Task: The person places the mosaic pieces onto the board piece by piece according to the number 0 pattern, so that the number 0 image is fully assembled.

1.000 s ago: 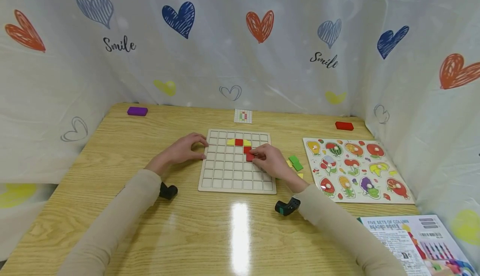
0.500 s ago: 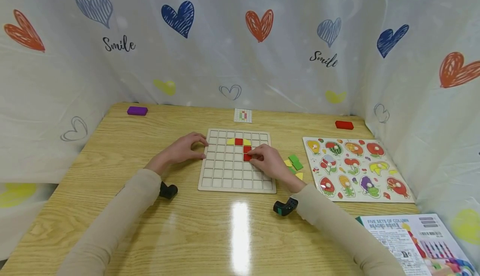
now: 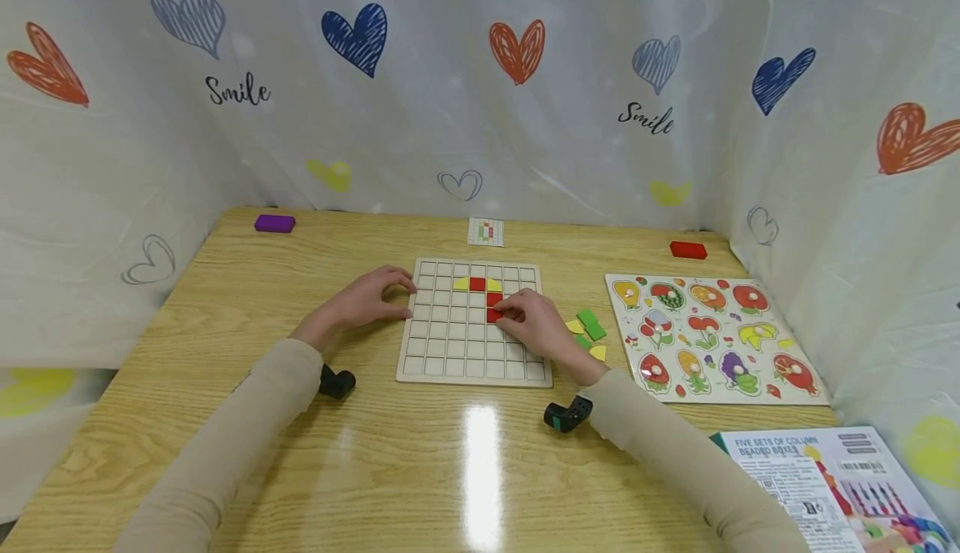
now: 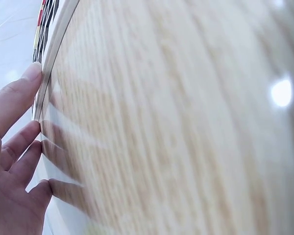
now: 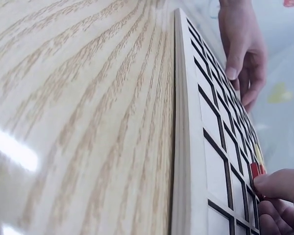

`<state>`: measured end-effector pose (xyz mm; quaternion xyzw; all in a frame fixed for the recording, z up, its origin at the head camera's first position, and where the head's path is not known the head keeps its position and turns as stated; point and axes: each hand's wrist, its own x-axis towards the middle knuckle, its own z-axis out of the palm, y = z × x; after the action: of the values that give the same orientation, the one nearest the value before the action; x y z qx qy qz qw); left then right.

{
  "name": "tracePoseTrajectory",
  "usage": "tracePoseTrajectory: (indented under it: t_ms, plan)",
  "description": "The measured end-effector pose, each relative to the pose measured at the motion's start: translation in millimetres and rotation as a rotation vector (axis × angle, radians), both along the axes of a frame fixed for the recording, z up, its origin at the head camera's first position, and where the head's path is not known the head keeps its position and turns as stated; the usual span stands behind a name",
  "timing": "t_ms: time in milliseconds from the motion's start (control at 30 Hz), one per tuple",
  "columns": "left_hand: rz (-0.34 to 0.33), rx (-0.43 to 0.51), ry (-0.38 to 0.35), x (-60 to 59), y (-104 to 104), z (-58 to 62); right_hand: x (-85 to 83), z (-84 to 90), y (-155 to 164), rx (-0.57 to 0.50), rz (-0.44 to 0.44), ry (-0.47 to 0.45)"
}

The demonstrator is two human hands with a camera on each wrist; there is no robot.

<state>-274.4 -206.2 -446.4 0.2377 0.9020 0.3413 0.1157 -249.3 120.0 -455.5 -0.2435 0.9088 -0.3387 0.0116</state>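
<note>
A wooden grid board [image 3: 450, 353] lies on the table. In its upper rows sit a red square tile [image 3: 477, 284] between two yellow pieces, and a second red tile [image 3: 494, 299] below and to the right. My right hand [image 3: 536, 324] has thumb and fingertips on the lower red tile [image 3: 491, 315], which lies in the cell under the second one. In the right wrist view the thumb [image 5: 279, 183] presses at that tile's edge; the curled fingers behind are partly hidden. My left hand [image 3: 367, 296] rests its fingertips against the board's left edge, thumb apart from the fingers.
Loose green tiles [image 3: 591, 324] and yellow pieces [image 3: 597, 353] lie right of the board. A pattern card [image 3: 486, 232] is behind it. A fruit puzzle [image 3: 660, 378], a box [image 3: 795, 478], a red block [image 3: 688, 250] and a purple block [image 3: 274, 223] stand around.
My right hand has shifted the lower red tile slightly left, from askew to lined up in its cell under the other red tile. My left hand has stayed at the board's edge.
</note>
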Motion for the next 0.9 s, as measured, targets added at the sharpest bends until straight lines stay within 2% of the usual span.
tracePoseTrajectory:
  t_ms: [767, 900]
  plan:
    - [0.005, -0.011, 0.008, -1.3, -1.0, -2.5, -0.4, 0.9, -1.8, -0.022, -0.011, -0.004]
    - [0.004, -0.002, -0.001, -0.4, -0.6, -1.5, -0.8, 1.0, -0.2, -0.025, -0.026, -0.041]
